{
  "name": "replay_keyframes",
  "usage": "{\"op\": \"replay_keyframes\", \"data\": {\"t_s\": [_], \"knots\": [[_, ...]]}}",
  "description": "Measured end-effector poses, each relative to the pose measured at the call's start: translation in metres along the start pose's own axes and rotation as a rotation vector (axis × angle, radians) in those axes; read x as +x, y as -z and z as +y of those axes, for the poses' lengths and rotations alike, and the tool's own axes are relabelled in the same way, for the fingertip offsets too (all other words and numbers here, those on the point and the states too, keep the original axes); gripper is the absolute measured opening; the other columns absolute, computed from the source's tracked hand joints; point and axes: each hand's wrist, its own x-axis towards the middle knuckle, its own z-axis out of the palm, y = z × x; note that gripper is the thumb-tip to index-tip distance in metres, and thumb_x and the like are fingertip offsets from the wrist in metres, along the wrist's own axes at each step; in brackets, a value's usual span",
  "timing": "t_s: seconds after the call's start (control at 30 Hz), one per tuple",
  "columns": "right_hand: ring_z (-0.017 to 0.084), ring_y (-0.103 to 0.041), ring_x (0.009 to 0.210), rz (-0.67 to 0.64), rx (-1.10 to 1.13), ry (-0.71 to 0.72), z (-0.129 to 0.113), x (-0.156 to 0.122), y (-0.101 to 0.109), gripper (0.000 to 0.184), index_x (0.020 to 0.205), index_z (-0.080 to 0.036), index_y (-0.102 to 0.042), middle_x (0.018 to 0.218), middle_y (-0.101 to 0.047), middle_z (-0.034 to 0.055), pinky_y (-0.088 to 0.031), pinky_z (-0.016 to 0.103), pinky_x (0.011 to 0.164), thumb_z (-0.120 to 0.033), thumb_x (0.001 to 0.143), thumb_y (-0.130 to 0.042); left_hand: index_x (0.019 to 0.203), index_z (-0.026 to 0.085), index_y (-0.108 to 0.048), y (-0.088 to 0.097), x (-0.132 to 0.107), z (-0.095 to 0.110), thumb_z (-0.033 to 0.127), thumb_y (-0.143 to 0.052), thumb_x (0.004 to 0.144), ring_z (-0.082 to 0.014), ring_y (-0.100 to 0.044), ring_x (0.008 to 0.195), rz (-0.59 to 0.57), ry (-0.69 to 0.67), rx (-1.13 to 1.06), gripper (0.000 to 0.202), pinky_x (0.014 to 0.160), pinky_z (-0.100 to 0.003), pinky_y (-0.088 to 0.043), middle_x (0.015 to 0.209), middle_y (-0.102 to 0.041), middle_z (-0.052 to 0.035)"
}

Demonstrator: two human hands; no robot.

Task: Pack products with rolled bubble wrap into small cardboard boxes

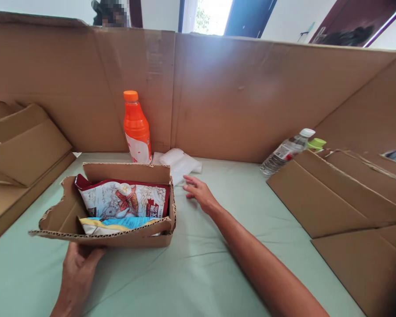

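Observation:
A small open cardboard box [119,241] is in front of me, left of centre, with torn, ragged edges. Inside it lie a white and dark red printed food pouch [110,200] and, nearer to me, a blue and yellow packet [125,223]. My left hand [79,264] grips the box from below at its near side; some of its fingers are hidden under it. To the right of the box, my right hand [199,193] is stretched out with fingers apart, holding nothing. Just beyond its fingertips lies a crumpled white translucent plastic item [180,163], whose kind I cannot make out.
An orange bottle [137,127] stands upright behind the box. At the right, a clear water bottle [285,152] leans by a cardboard carton [330,193], a green cap [316,143] beside it. Another carton [23,145] is at left. A tall cardboard wall [234,97] closes the back of the green-covered surface [198,281].

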Motion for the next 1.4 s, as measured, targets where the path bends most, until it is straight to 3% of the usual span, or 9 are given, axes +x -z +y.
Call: {"op": "replay_keyframes", "data": {"t_s": [0.13, 0.3, 0.5, 0.73, 0.87, 1.03, 1.13, 1.27, 1.4], "knots": [[0.020, -0.068, 0.083, 0.092, -0.002, 0.039, -0.024, 0.043, -0.007, 0.038, 0.104, -0.014, -0.073, 0.091, -0.072, 0.0093, -0.051, 0.027, 0.060, -0.037, 0.074, -0.066, 0.111, 0.022, -0.057, -0.001, -0.001, 0.002, 0.041, -0.077, 0.060, -0.0327, -0.064, 0.104, -0.007, 0.021, -0.003, 0.057, 0.095, -0.049, -0.051, 0.095, -0.068, -0.0043], [0.015, -0.063, 0.076, 0.193, -0.050, 0.184, -0.071, 0.034, 0.015, 0.024, 0.086, -0.017, -0.074, 0.076, -0.068, 0.0010, -0.049, 0.028, 0.068, -0.035, 0.073, -0.067, 0.103, 0.023, -0.055, -0.001, 0.000, 0.002, 0.039, -0.079, 0.059, -0.0303, -0.065, 0.102, -0.026, 0.003, -0.029, 0.053, 0.091, -0.043, -0.053, 0.097, -0.066, -0.0038], [0.016, -0.061, 0.074, 0.395, -0.117, 0.368, -0.093, -0.043, 0.060, 0.028, 0.087, -0.018, -0.073, 0.078, -0.069, 0.0018, -0.051, 0.029, 0.066, -0.044, 0.078, -0.067, 0.108, 0.022, -0.055, 0.000, 0.002, 0.003, 0.036, -0.077, 0.062, -0.0255, -0.063, 0.095, -0.082, -0.076, -0.043, 0.053, 0.087, -0.037, -0.052, 0.098, -0.065, -0.0031], [0.026, -0.068, 0.090, 0.274, -0.550, 0.026, -0.032, -0.172, 0.120, 0.037, 0.097, -0.022, -0.079, 0.103, -0.076, 0.0100, -0.056, 0.039, 0.077, -0.052, 0.078, -0.067, 0.110, 0.021, -0.056, 0.002, -0.005, 0.014, 0.035, -0.072, 0.068, -0.0221, -0.058, 0.091, -0.119, -0.143, -0.015, 0.048, 0.083, -0.033, -0.047, 0.098, -0.062, -0.0017], [0.026, -0.067, 0.101, 0.244, -0.563, 0.103, -0.028, -0.202, 0.084, 0.037, 0.113, -0.025, -0.074, 0.124, -0.070, 0.0102, -0.056, 0.042, 0.086, -0.047, 0.086, -0.060, 0.104, 0.020, -0.057, 0.005, -0.006, 0.015, 0.037, -0.074, 0.063, -0.0211, -0.055, 0.085, -0.124, -0.139, -0.049, 0.047, 0.076, -0.031, -0.045, 0.091, -0.062, -0.0010], [0.028, -0.061, 0.121, -0.084, -0.359, 0.133, -0.029, -0.173, -0.002, 0.063, 0.141, -0.024, -0.055, 0.144, -0.059, 0.0117, -0.054, 0.041, 0.090, -0.034, 0.080, -0.067, 0.097, 0.019, -0.057, 0.006, -0.009, 0.020, 0.037, -0.073, 0.059, -0.0224, -0.057, 0.080, -0.236, -0.109, -0.061, 0.046, 0.073, -0.032, -0.046, 0.080, -0.060, -0.0005], [0.027, -0.063, 0.114, -0.125, -0.282, 0.118, -0.021, -0.159, -0.028, 0.063, 0.141, -0.021, -0.053, 0.136, -0.063, 0.0119, -0.054, 0.040, 0.088, -0.032, 0.080, -0.065, 0.103, 0.018, -0.058, 0.009, -0.011, 0.018, 0.036, -0.072, 0.063, -0.0248, -0.061, 0.090, -0.384, -0.125, -0.084, 0.046, 0.079, -0.033, -0.049, 0.092, -0.065, -0.0049], [0.026, -0.066, 0.107, -0.124, -0.224, 0.146, -0.010, -0.165, -0.016, 0.055, 0.135, -0.020, -0.057, 0.130, -0.066, 0.0110, -0.056, 0.038, 0.084, -0.034, 0.083, -0.063, 0.109, 0.016, -0.057, 0.010, -0.012, 0.011, 0.038, -0.069, 0.071, -0.0264, -0.062, 0.099, -0.510, -0.151, -0.075, 0.045, 0.086, -0.035, -0.049, 0.102, -0.066, -0.0081], [0.027, -0.062, 0.125, -0.097, -0.384, 0.213, 0.000, -0.183, 0.036, 0.041, 0.128, -0.024, -0.066, 0.138, -0.064, 0.0094, -0.056, 0.040, 0.091, -0.032, 0.088, -0.059, 0.103, 0.018, -0.056, 0.006, -0.014, 0.011, 0.036, -0.070, 0.068, -0.0244, -0.062, 0.090, -0.492, -0.204, 0.032, 0.041, 0.081, -0.034, -0.049, 0.092, -0.065, -0.0050]]}}
